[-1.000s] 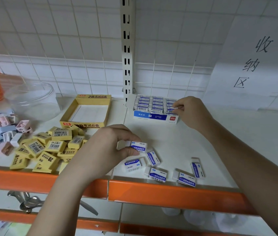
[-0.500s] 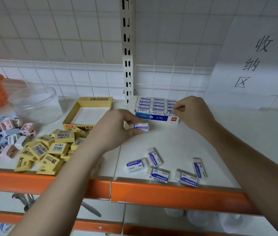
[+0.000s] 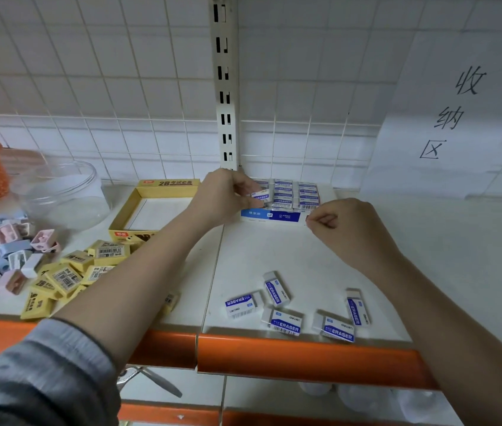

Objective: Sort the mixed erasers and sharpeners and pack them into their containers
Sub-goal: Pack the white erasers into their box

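Left hand (image 3: 225, 195) pinches one eraser (image 3: 261, 195) by its short ends, poised over the blue box (image 3: 269, 216) directly beneath. Small, light, stiff, sleeve likely slick; end grip suits. Right hand (image 3: 343, 229) is loosely curled, apparently empty, beside the box.

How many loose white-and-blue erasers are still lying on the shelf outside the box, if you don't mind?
5, near the front edge: two at left, one front centre, two at right. None seem hidden.
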The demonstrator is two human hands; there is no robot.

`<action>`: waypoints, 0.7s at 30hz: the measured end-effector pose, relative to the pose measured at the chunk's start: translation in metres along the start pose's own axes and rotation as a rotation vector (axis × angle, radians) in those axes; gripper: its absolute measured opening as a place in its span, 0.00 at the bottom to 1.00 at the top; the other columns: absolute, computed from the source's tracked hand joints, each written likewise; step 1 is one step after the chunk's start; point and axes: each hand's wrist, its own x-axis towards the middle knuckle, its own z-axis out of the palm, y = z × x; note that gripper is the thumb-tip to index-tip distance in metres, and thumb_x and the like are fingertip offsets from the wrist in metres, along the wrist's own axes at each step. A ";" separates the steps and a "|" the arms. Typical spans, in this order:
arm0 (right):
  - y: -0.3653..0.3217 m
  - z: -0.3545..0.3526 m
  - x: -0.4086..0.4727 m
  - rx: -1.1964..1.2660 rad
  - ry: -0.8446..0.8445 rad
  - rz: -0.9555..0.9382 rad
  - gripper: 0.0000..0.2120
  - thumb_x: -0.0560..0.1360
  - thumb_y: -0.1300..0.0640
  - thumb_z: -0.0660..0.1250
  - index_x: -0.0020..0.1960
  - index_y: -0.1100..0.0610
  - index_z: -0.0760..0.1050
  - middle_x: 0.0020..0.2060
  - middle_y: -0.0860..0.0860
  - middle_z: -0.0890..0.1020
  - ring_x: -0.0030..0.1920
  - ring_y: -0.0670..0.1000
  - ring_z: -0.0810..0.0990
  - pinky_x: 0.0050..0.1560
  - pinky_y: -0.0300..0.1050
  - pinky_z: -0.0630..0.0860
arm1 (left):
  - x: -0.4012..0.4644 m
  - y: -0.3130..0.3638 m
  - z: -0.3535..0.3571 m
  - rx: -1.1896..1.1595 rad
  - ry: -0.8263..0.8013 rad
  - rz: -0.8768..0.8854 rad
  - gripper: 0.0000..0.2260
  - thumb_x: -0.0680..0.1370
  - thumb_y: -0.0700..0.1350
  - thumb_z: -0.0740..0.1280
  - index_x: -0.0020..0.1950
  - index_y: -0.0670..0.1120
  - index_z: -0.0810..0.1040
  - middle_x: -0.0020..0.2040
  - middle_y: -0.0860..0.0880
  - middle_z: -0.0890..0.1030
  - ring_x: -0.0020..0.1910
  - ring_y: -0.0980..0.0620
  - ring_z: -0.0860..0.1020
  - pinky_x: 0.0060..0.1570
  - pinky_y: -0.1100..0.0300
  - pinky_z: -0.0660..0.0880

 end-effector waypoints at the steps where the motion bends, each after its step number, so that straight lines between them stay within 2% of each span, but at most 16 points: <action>1: 0.001 0.000 0.000 -0.003 -0.003 0.003 0.04 0.72 0.60 0.69 0.43 0.57 0.83 0.37 0.50 0.84 0.38 0.49 0.82 0.46 0.46 0.79 | -0.001 0.000 0.001 -0.008 -0.006 -0.011 0.13 0.68 0.42 0.76 0.52 0.43 0.83 0.48 0.48 0.82 0.40 0.56 0.75 0.39 0.69 0.70; 5: 0.002 0.003 -0.001 -0.005 -0.020 0.025 0.05 0.72 0.60 0.68 0.41 0.57 0.83 0.36 0.49 0.84 0.38 0.49 0.82 0.46 0.47 0.79 | -0.001 0.000 0.000 -0.009 -0.038 -0.017 0.12 0.69 0.41 0.75 0.52 0.44 0.83 0.43 0.51 0.79 0.34 0.59 0.72 0.33 0.76 0.66; 7: 0.002 0.004 -0.001 -0.012 -0.029 0.020 0.05 0.72 0.61 0.68 0.41 0.57 0.83 0.36 0.50 0.84 0.38 0.50 0.82 0.46 0.48 0.79 | 0.000 0.000 0.000 0.025 -0.054 -0.007 0.12 0.69 0.42 0.75 0.52 0.45 0.83 0.44 0.53 0.79 0.36 0.59 0.72 0.34 0.76 0.65; 12: 0.001 0.003 0.000 -0.035 -0.049 0.012 0.05 0.72 0.60 0.68 0.41 0.57 0.83 0.35 0.51 0.84 0.38 0.50 0.82 0.46 0.48 0.80 | 0.002 -0.005 0.003 0.083 -0.044 0.012 0.11 0.70 0.45 0.74 0.51 0.47 0.84 0.46 0.54 0.77 0.47 0.55 0.74 0.41 0.67 0.66; 17: -0.004 0.000 0.008 -0.093 -0.076 -0.027 0.06 0.72 0.60 0.66 0.39 0.59 0.81 0.34 0.53 0.83 0.38 0.52 0.81 0.43 0.48 0.79 | -0.003 -0.015 0.002 0.138 -0.035 0.131 0.11 0.73 0.47 0.71 0.55 0.46 0.83 0.52 0.49 0.76 0.52 0.53 0.73 0.49 0.65 0.66; 19: -0.004 -0.001 0.012 -0.120 -0.092 -0.040 0.06 0.72 0.60 0.66 0.40 0.59 0.81 0.35 0.53 0.83 0.38 0.53 0.81 0.43 0.48 0.79 | -0.006 -0.015 -0.003 0.298 -0.025 0.214 0.11 0.76 0.48 0.68 0.56 0.47 0.82 0.54 0.50 0.79 0.56 0.51 0.73 0.53 0.62 0.68; 21: -0.006 -0.003 0.015 -0.098 -0.127 -0.031 0.06 0.74 0.60 0.66 0.45 0.58 0.81 0.41 0.53 0.85 0.42 0.52 0.82 0.46 0.48 0.79 | -0.011 -0.017 -0.009 0.463 0.012 0.320 0.11 0.77 0.48 0.67 0.56 0.47 0.82 0.55 0.50 0.81 0.58 0.49 0.74 0.53 0.56 0.71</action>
